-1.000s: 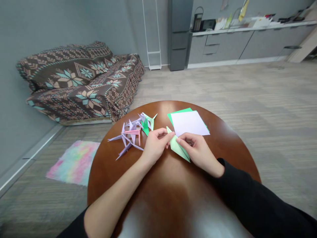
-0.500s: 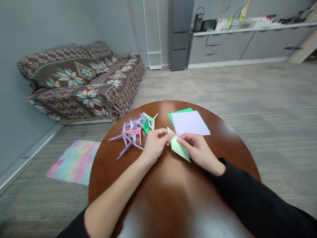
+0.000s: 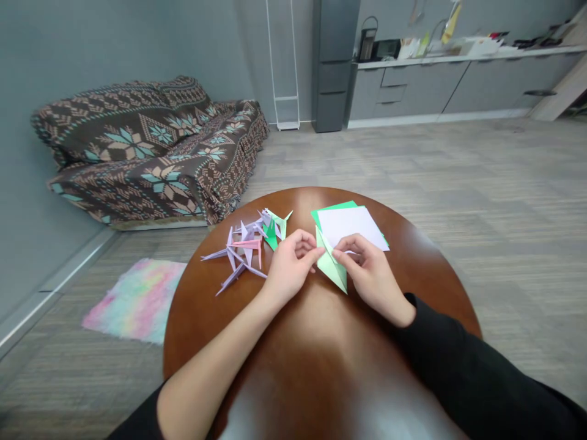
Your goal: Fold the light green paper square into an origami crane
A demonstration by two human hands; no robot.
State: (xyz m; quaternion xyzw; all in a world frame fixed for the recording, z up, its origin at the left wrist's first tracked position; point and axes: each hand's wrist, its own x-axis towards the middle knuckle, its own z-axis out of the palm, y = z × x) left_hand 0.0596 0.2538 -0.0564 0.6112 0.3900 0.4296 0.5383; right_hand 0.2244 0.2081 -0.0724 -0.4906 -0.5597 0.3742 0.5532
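Observation:
A folded piece of pale green origami paper (image 3: 331,269), long and pointed at its ends, is held over the round table between my hands. My left hand (image 3: 294,263) pinches its left edge between thumb and fingers. On the opposite edge, the thumb and forefinger of my right hand (image 3: 369,269) are closed on the paper. Left of my left hand lies a cluster of folded paper cranes (image 3: 247,244) in purple, pink and green. Just beyond the hands are flat sheets, a pale lilac sheet (image 3: 351,225) on top of a green sheet (image 3: 337,206).
The round brown table (image 3: 293,379) carries all the paper. Beyond it stand a sofa (image 3: 156,143) under a patterned cover, a grey refrigerator (image 3: 331,67) and a kitchen counter (image 3: 440,60). A fluffy pastel rug (image 3: 137,299) lies on the floor at left.
The pale green paper has turned a little more upright and moved slightly away from me. My right fingers have shifted along its edge. The cranes and flat sheets stay put.

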